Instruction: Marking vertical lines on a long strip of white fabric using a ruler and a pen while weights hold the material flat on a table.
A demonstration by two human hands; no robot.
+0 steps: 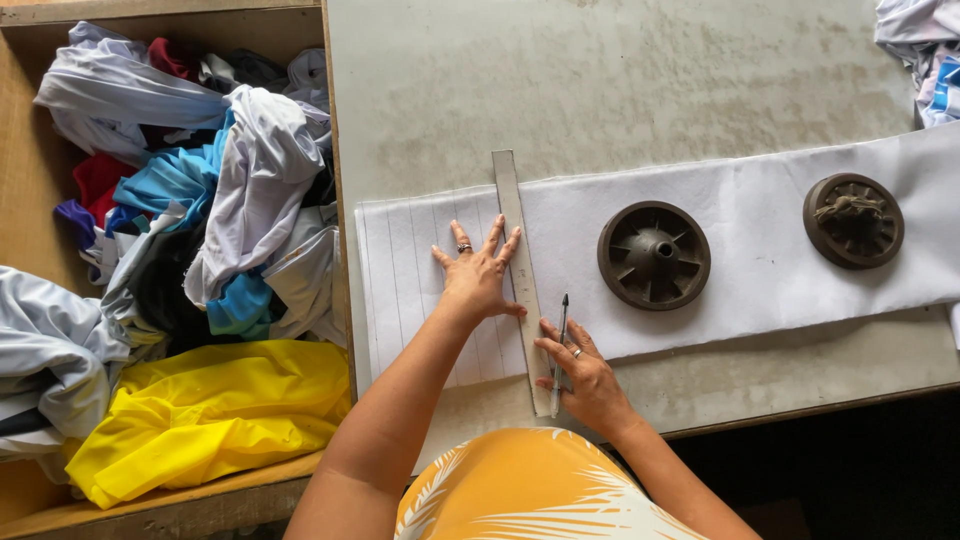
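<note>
My left hand [478, 272] lies flat with fingers spread on a strip of white fabric [760, 250], pressing the left edge of a long grey ruler [522, 280] that crosses the fabric. Several straight pen lines run across the fabric to the left of the ruler. My right hand [583, 372] holds a pen [559, 340] upright against the ruler's right edge, tip near the fabric's lower border.
Two round dark brown weights [654, 255] [853, 221] sit on the fabric to the right. The grey table [620, 80] stretches behind. A wooden bin [30, 180] on the left holds a heap of mixed clothes [200, 200]. More cloth [925, 50] lies at the top right.
</note>
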